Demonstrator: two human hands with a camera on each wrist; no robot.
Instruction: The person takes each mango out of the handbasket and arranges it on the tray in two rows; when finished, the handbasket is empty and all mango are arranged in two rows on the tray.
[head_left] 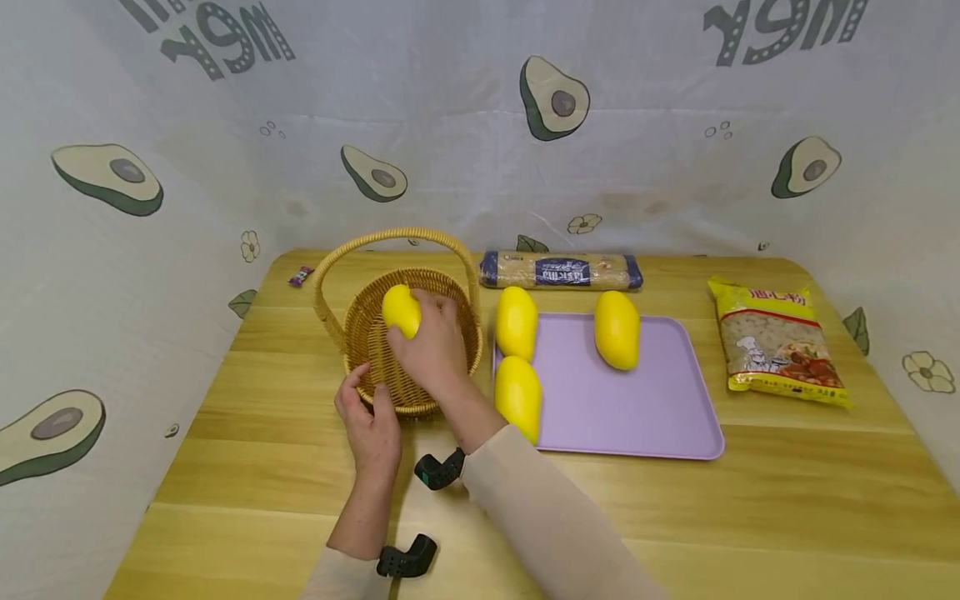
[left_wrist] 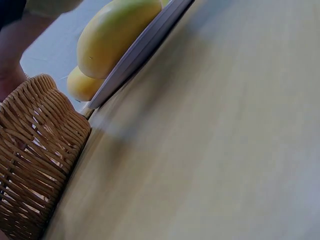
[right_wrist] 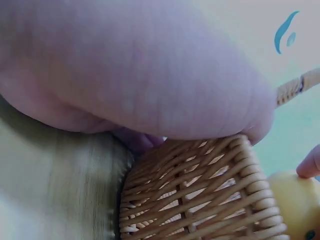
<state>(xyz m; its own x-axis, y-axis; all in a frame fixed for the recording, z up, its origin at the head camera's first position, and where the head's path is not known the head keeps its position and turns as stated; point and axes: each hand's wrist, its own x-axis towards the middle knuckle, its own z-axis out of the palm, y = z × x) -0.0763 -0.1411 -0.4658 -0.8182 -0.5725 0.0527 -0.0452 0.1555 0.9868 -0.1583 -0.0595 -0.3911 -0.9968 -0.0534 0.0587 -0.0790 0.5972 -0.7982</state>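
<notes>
In the head view my right hand [head_left: 435, 346] grips a yellow mango [head_left: 402, 310] inside the opening of a round wicker basket [head_left: 386, 367] with a tall arched handle. My left hand [head_left: 371, 429] cups the basket's near left side, thumb and fingers at the rim. Seen from the right wrist, that left hand [right_wrist: 150, 70] lies along the woven wall [right_wrist: 200, 195], and part of a mango [right_wrist: 295, 205] shows past the rim. Two mangoes [head_left: 516, 323] lie along the left edge of a lilac tray [head_left: 622, 417]; another mango [head_left: 617, 330] lies toward its back.
Behind the tray lies a long clear pack of pasta [head_left: 562, 271]. A yellow bag of macaroni [head_left: 780, 343] is to the right. A small purple wrapped candy [head_left: 301, 277] sits left of the basket. A printed curtain [head_left: 465, 167] surrounds the wooden table [head_left: 247, 442].
</notes>
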